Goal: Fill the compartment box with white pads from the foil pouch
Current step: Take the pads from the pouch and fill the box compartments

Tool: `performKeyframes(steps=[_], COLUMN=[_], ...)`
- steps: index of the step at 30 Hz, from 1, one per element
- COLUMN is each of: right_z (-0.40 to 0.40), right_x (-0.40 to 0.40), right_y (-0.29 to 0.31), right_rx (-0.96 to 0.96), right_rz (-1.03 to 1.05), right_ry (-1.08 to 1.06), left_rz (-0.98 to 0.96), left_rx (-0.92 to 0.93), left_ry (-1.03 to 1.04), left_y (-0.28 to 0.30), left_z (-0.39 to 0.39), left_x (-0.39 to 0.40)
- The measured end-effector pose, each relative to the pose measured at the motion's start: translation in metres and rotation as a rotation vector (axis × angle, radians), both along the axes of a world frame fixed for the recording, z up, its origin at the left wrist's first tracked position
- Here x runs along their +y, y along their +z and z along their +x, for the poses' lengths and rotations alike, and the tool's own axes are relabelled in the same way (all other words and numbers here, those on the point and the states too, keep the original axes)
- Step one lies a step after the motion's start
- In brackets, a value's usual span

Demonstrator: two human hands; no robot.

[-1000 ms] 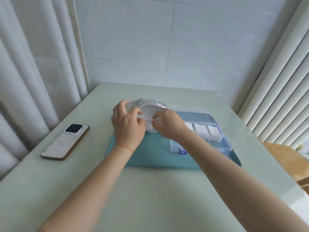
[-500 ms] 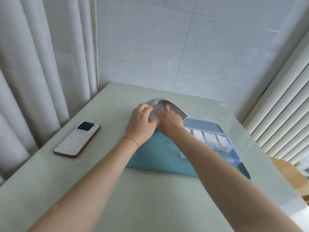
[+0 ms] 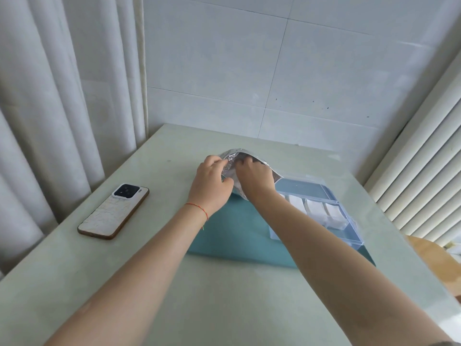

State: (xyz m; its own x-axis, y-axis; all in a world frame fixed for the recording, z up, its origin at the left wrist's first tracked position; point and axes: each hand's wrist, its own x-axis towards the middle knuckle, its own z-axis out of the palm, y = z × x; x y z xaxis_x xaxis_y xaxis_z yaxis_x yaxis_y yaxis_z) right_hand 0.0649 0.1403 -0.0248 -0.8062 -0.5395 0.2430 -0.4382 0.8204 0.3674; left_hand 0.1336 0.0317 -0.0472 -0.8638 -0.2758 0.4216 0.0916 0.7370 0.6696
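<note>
Foil pouch stands at the mat's far edge, at 12 o'clock from the viewer. The left hand pinches its mouth while the right hand curls into the opening, its grasp hidden. This looks like the pad-fetching step. Next, a pad must travel to 3 o'clock, into the compartment box, where white pads already sit.

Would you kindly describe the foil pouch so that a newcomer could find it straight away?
Start from the pale green table and find the teal mat on it. At the mat's far edge, both hands hold a crinkled silver foil pouch. It is the only shiny thing there, unlike the clear plastic compartment box beside it.
</note>
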Motion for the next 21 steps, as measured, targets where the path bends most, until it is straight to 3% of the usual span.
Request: performKeyframes(steps=[6,12,18,21], right_z=[0.007,0.010,0.010,0.021], right_x=[0.025,0.033,0.055,0.083], right_y=[-0.003,-0.009,-0.001,0.012], right_rx=[0.066,-0.122,-0.271,-0.506], right_rz=[0.060,0.040,-0.542,-0.944], right_ry=[0.025,0.076,-0.005,-0.020], left_rz=[0.045,0.064,0.028,-0.024], left_rx=[-0.001,-0.015,-0.056,0.107], left_ry=[0.002,-0.008,-0.017,0.101], left_y=[-0.002,-0.002,-0.004,-0.009], left_z=[-0.003,0.001,0.002,0.007], left_x=[0.008,0.015,0.017,0.028])
